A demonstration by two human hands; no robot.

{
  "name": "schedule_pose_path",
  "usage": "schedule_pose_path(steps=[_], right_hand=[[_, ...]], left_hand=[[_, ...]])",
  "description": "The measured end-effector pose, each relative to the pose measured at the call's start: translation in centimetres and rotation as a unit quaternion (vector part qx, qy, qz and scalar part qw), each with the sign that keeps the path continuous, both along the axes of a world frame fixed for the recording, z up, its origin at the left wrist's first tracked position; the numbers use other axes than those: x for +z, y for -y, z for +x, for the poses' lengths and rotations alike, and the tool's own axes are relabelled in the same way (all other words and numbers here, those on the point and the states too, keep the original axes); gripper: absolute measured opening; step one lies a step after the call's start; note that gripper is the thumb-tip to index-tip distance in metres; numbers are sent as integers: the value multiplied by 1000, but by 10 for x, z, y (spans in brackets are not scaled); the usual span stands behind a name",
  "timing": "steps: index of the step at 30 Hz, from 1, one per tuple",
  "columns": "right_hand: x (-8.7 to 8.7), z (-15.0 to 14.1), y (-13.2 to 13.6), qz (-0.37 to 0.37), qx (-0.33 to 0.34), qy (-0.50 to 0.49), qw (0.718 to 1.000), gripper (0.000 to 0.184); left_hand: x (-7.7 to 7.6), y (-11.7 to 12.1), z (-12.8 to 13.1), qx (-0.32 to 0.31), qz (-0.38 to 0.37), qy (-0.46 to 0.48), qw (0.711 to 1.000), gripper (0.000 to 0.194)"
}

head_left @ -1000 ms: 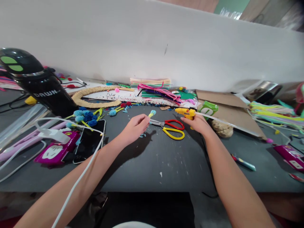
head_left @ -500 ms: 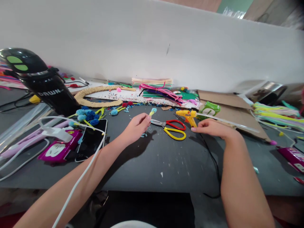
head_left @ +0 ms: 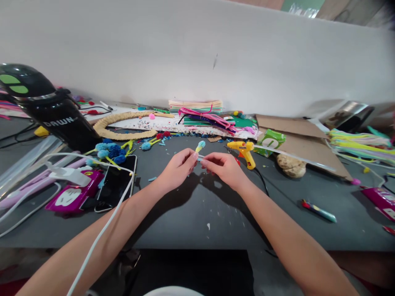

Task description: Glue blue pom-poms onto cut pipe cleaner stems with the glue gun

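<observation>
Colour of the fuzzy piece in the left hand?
Fuzzy piece: light blue on top, yellow below; head view shows it best.

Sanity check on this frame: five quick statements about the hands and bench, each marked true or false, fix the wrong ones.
1. The left hand and the right hand are close together. True.
2. The left hand pinches a blue-and-yellow piece. True.
3. The right hand is gripping the yellow glue gun. False: the glue gun is apart from it, on the table.
4. A phone lies beside a magenta power strip. True.
5. The black bottle is at the picture's right. False: it is at the left.
</observation>
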State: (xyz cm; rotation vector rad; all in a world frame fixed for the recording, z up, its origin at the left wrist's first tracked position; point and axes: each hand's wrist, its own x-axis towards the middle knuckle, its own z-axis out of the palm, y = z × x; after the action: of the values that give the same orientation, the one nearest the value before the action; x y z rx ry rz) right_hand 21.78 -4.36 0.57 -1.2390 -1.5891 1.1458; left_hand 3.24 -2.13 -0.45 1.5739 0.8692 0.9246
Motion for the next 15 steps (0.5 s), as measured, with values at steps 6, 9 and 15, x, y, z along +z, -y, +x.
schedule_pose_path(steps=[6,9,15], right_hand=[[2,-1,1,-37,4,-53,998,31],[1,-3,1,-47,13,-75,996,31],[-1,-5,2,-50,10,-95,994,29]], left_hand=[[1,1,0,1,6,-20,1000,36],[1,1,0,4,9,-30,1000,36],[-2,1,0,-1,17,-44,999,36]])
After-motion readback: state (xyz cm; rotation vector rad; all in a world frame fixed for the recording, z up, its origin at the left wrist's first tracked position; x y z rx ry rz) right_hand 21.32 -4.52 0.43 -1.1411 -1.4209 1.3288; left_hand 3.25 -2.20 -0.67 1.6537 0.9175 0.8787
